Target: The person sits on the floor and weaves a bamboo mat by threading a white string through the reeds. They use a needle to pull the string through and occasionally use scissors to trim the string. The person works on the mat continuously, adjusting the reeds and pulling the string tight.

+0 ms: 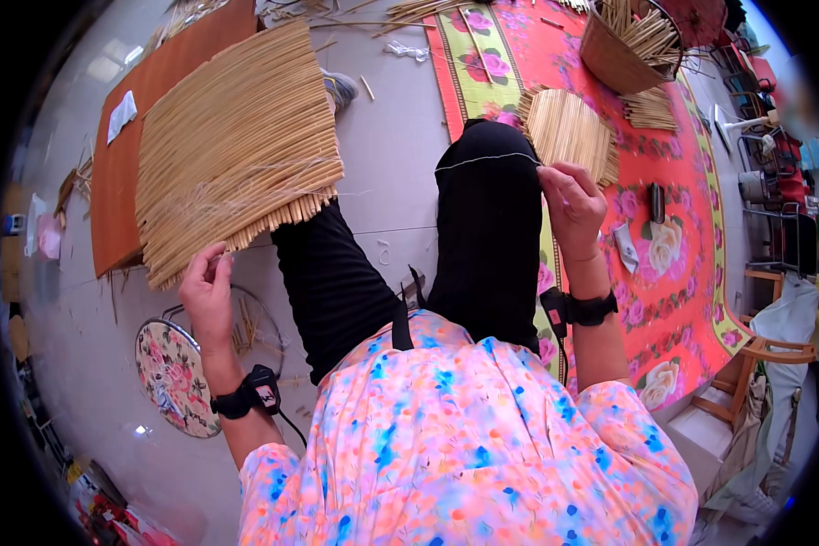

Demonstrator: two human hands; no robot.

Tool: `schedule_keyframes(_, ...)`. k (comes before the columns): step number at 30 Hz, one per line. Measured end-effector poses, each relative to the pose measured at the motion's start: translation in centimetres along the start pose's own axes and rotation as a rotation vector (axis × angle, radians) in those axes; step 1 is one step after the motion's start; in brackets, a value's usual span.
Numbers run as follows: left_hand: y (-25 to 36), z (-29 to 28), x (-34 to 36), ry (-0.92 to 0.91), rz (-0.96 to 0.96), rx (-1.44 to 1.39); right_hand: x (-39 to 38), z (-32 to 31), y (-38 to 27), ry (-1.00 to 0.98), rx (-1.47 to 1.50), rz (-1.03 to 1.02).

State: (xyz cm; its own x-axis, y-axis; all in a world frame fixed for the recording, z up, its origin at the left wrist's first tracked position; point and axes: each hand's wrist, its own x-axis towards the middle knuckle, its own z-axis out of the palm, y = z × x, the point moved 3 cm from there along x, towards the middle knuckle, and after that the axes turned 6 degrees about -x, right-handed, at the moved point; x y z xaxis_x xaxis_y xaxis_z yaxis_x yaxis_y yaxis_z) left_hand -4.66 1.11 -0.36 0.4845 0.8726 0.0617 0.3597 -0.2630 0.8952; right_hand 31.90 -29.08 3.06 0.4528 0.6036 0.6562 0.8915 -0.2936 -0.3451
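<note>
A mat of pale bamboo-like sticks [232,136], threaded with fine strands near its lower edge, lies over an orange-brown board [114,205] and beside my left leg. My left hand [207,296] is at the mat's lower-left edge, fingers curled in; whether they grip anything is unclear. My right hand [571,205] pinches a thin white thread [487,155], which stretches across my black-trousered right knee. Just beyond that hand lies a rounded panel of sticks [562,132] on a red floral cloth [692,237].
A basket of sticks [610,64] and a loose bundle [646,111] are at the upper right. A round floral pad [177,382] lies at lower left. Wooden stools [773,350] and other furniture line the right side. Scattered sticks lie on the tiled floor.
</note>
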Motion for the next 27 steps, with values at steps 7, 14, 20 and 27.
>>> schedule_keyframes(7,0.9,0.5,0.0,0.089,0.064,-0.028,-0.5,1.1,0.7,-0.097,-0.072,0.069)
schedule_keyframes(14,2.9,-0.1,-0.5,0.096,0.072,0.01,1.6,-0.2,-2.3,-0.099,0.201,0.262)
schedule_keyframes(20,9.8,4.5,-1.5,-0.25,0.291,-0.251,3.8,1.1,-12.9,-0.501,0.573,-0.085)
schedule_keyframes(27,14.0,9.0,-3.3,-0.734,0.114,-0.82,5.5,2.8,-17.4,-0.559,0.741,-0.03)
